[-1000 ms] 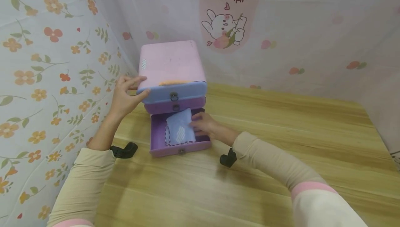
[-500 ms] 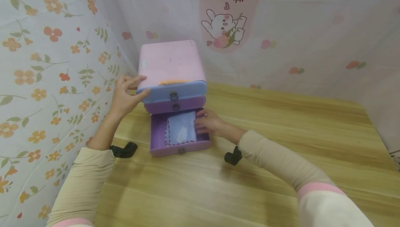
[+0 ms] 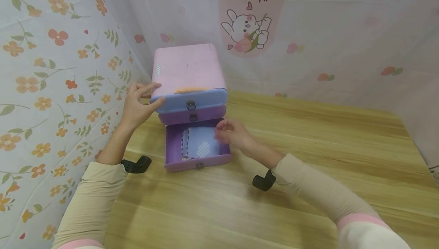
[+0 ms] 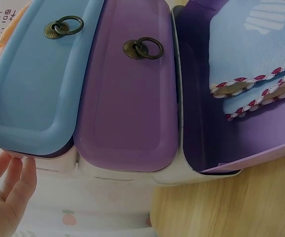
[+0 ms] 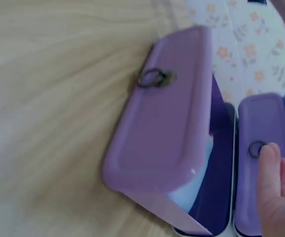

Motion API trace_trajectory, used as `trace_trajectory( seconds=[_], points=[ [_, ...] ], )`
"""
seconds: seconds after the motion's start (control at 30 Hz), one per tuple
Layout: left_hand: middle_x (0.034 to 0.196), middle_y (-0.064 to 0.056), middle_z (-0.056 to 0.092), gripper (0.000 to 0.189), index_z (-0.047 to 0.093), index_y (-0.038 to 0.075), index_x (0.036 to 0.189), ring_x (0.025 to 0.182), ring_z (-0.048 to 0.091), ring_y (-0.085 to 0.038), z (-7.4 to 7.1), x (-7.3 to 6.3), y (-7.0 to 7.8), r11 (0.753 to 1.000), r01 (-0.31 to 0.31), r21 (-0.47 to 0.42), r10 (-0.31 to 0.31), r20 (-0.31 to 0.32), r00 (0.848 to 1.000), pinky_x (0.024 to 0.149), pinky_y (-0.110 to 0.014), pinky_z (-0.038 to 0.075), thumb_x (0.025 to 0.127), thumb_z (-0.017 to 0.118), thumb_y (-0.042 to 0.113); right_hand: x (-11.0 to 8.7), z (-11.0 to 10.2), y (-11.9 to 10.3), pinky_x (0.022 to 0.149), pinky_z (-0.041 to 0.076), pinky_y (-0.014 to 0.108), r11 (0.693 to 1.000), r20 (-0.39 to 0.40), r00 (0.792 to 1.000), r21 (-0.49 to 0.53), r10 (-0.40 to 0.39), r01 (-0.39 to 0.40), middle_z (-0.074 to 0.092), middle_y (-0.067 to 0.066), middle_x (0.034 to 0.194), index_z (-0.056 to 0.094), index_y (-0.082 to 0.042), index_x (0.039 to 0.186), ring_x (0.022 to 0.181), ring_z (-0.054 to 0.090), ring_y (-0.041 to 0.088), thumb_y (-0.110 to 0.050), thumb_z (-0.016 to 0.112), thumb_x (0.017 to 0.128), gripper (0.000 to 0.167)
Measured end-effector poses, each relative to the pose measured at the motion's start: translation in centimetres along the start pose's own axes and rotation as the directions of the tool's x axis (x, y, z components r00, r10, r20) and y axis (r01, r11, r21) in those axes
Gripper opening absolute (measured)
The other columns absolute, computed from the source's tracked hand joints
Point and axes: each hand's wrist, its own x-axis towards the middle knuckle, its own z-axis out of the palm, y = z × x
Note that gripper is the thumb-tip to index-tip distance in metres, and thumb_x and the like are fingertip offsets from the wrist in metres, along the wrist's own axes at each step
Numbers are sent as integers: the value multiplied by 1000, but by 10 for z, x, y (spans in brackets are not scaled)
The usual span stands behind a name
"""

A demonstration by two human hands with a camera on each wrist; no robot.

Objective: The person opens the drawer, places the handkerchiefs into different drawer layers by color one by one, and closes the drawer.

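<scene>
A small drawer cabinet with a pink top (image 3: 186,66) stands on the wooden table. My left hand (image 3: 135,106) holds its front left corner, thumb on the blue top drawer (image 4: 39,74), other fingers at the side. Below that, the purple middle drawer (image 4: 127,94) is closed. The purple bottom drawer (image 3: 173,161) is pulled out. In it lies a folded light blue cloth (image 3: 202,142) with a checked edging and a white striped patch. Over the drawer's right side is my right hand (image 3: 236,134), fingers loosely bent and holding nothing; contact with the cloth cannot be made out.
A flowered curtain (image 3: 68,89) hangs close on the left, and a white printed curtain (image 3: 326,43) at the back. The wooden table top (image 3: 308,142) extends to the right and front. An orange strip (image 3: 190,90) lies along the cabinet's top front edge.
The cloth has come down flatter and shifted right in the drawer. My right hand has let go of it and drawn back slightly rightward. The left hand stays put.
</scene>
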Motion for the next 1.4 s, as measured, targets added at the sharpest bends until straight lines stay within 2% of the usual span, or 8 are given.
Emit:
trace_trajectory(
  seconds=[0.1,0.23,0.37,0.6,0.7,0.83,1.13,1.4],
  points=[
    [90,2,34,39,60,8,115,88,44,-24,0,0,1,1000,-2,-3,2,0,1000,75,-34,36,77,66,16,-12,2,6,73,49,37,994,6,995,-47,-102,102,58,17,93,52,9,95,82,61,26,5,54,81,15],
    [90,2,34,40,59,8,115,89,45,-24,0,0,2,1000,7,-4,-7,4,1000,75,-35,36,77,66,16,-26,8,20,69,49,28,964,41,972,-129,-230,233,59,17,91,55,7,91,80,60,27,4,57,79,13],
    [91,3,33,41,59,8,116,90,45,-25,0,-1,2,1000,17,-6,-17,8,1000,76,-35,36,77,66,16,-37,16,35,68,49,25,945,117,956,-158,-269,285,60,15,88,58,6,89,77,60,21,3,60,78,11],
    [90,4,33,41,59,7,116,90,43,-22,1,-1,2,1000,15,-9,-15,2,1000,75,-34,36,76,67,14,-49,31,62,68,50,31,971,214,960,-116,-179,207,60,23,91,59,11,95,79,60,33,1,58,82,16],
    [91,3,33,41,59,6,116,91,43,-22,1,0,2,1000,12,-11,-12,4,1000,76,-35,36,76,67,13,-50,37,74,67,50,35,984,196,974,-112,-114,138,61,23,92,59,11,99,80,59,35,-2,57,83,20],
    [91,3,32,41,58,6,117,90,43,-22,1,-1,3,1000,18,-9,-18,7,1000,74,-36,37,77,66,14,-50,43,88,69,50,31,994,160,986,-87,-56,70,60,26,96,57,14,103,86,59,33,-3,56,84,25],
    [90,4,32,41,59,5,116,89,40,-16,2,-1,1,1000,3,-11,-3,-9,1000,76,-33,35,76,67,11,-42,53,101,78,47,31,996,71,994,-39,-82,85,53,34,105,50,23,105,98,54,41,4,55,82,30],
    [87,-3,32,38,55,-7,113,87,42,-26,-2,-9,38,1000,3,-30,-3,-3,1000,75,-33,35,77,61,3,-38,62,100,79,47,31,999,64,997,4,-51,51,53,35,103,47,24,105,96,54,41,6,54,81,31]
  ],
)
